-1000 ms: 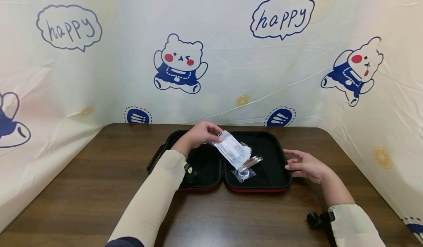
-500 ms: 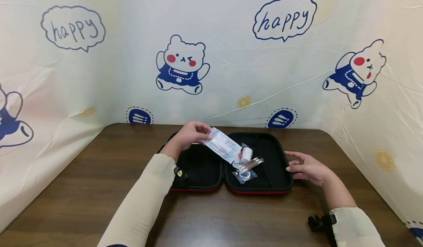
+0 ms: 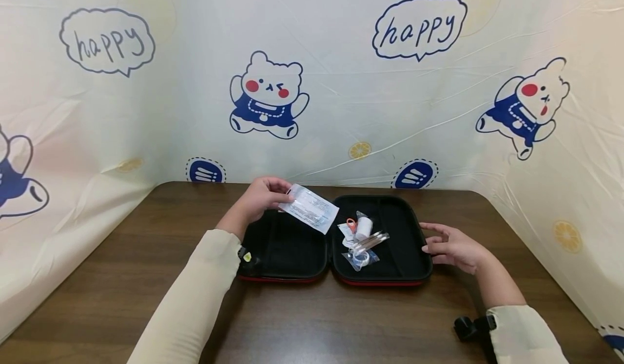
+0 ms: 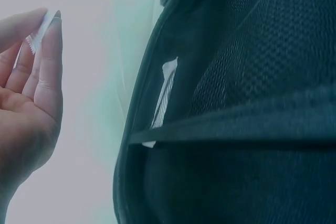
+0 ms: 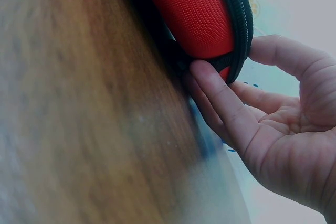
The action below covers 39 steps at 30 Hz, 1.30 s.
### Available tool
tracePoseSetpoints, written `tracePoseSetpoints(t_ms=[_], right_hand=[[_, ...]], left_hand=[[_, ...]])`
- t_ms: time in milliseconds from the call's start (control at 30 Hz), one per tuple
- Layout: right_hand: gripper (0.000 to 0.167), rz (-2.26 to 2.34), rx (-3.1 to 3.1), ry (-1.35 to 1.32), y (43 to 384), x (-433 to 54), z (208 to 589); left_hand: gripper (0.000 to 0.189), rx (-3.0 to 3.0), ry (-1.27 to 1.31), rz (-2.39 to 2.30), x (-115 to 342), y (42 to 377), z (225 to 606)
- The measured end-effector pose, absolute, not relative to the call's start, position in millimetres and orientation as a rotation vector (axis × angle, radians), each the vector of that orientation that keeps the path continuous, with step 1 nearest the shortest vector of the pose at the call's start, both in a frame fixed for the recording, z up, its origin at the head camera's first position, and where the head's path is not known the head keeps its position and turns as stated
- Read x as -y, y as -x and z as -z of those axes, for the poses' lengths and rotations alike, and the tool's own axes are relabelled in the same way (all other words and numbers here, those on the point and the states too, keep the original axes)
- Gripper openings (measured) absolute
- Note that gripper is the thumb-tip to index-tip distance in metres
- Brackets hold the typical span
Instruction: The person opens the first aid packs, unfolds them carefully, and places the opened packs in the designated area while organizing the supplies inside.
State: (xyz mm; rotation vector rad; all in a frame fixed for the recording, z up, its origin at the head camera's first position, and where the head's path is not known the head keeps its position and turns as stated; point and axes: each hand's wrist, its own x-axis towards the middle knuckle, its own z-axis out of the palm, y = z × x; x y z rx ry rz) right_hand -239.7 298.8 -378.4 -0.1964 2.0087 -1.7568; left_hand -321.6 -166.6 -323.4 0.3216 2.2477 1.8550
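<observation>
My left hand (image 3: 260,199) pinches a flat white packet (image 3: 312,208) with printed text over the left half of an open case. In the left wrist view the packet (image 4: 44,32) shows edge-on between thumb and fingers. The case's right half (image 3: 407,239) holds orange-handled scissors (image 3: 351,224), a white roll (image 3: 364,227), slim shiny sticks (image 3: 371,241) and a white ring in a clear bag (image 3: 359,259). My right hand (image 3: 455,247) holds the case's right edge; in the right wrist view its digits touch the zipped rim and lower side of the red shell (image 5: 191,14).
Under the case is a brown wooden table (image 3: 341,326). Another white packet (image 4: 164,98) sits behind a dark strap in the case's left half. A printed curtain (image 3: 331,104) closes off the back and sides.
My left hand has moved left, carrying the packet from over the right half to over the left half. The scissors and white roll are now uncovered. My right hand stays at the case's edge.
</observation>
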Motion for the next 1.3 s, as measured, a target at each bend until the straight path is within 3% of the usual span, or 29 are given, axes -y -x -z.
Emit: tracePoseSetpoints(t_ms=[1300], right_hand=[[0.080,1.778,-1.992,0.194,238,-296,377]], left_hand=[[0.031,-2.343,-0.059,-1.864,265,302,340]])
